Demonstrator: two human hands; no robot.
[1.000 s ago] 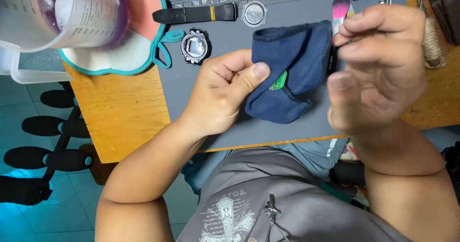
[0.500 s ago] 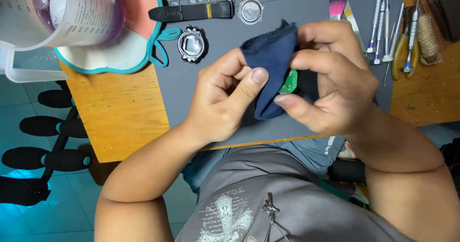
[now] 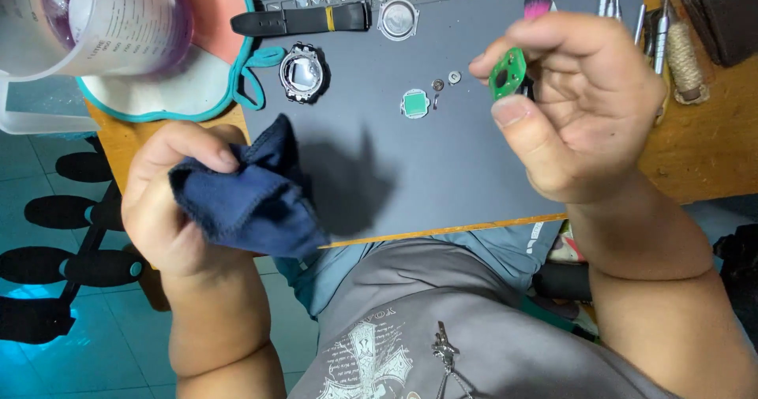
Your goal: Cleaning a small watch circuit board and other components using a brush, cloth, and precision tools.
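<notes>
Holding, right hand [image 3: 588, 107]: pinched a small green circuit board [image 3: 506, 73] at its fingertips, raised for viewing.
Left hand [image 3: 170, 202]: clutched a bunched navy cloth [image 3: 253, 194], held aside over the grey mat [image 3: 442, 178] edge.

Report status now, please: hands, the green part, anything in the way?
Right hand pinches green circuit board. Left hand grips blue cloth. Nothing between them.

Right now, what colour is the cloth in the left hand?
Dark navy blue cloth, bunched in the left hand; head view.
</notes>
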